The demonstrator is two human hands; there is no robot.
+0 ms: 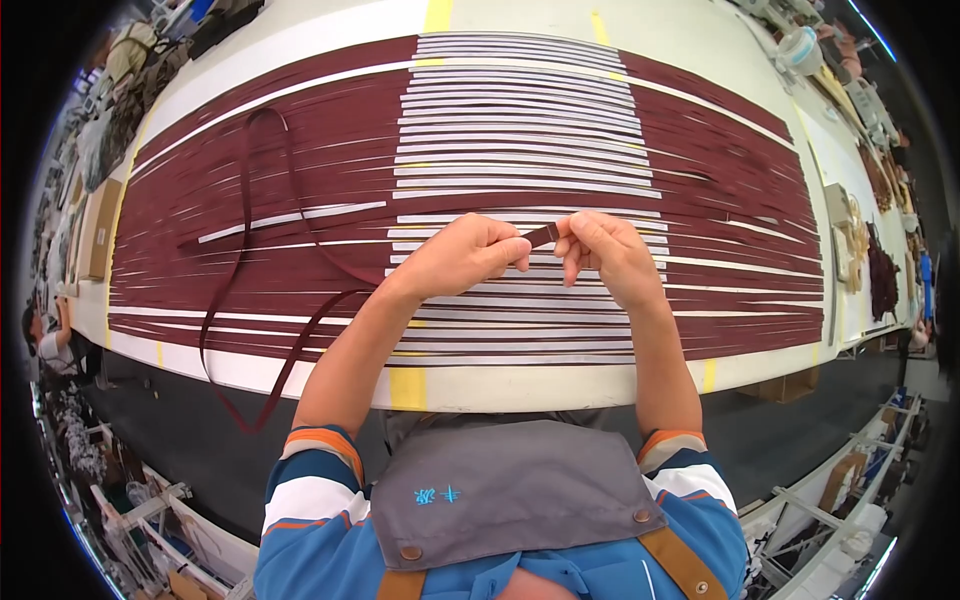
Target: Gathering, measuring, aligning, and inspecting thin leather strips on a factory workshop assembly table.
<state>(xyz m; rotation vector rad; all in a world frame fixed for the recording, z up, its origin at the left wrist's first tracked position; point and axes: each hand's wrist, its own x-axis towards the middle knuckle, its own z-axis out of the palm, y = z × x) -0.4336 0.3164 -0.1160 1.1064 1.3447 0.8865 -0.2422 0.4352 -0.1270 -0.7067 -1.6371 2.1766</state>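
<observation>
My left hand (469,255) pinches a dark maroon fabric strip (540,235) between thumb and fingers, above the middle of the table. At the short end that sticks out, the thumb and forefinger of my right hand (607,251) close on the strip's tip. The rest of this strip runs back under my left forearm and loops to the left, with one bend hanging past the table's near edge. Beneath both hands lie many parallel maroon strips (739,172), side by side across the table. White bands (521,161) cover their middle stretch.
The white table (517,386) carries yellow tape marks (407,388). A loose white strip (292,221) lies left of centre. Cardboard boxes (100,229) stand at the left end, where a person (56,345) is near the table. Racks (840,480) stand behind me on both sides.
</observation>
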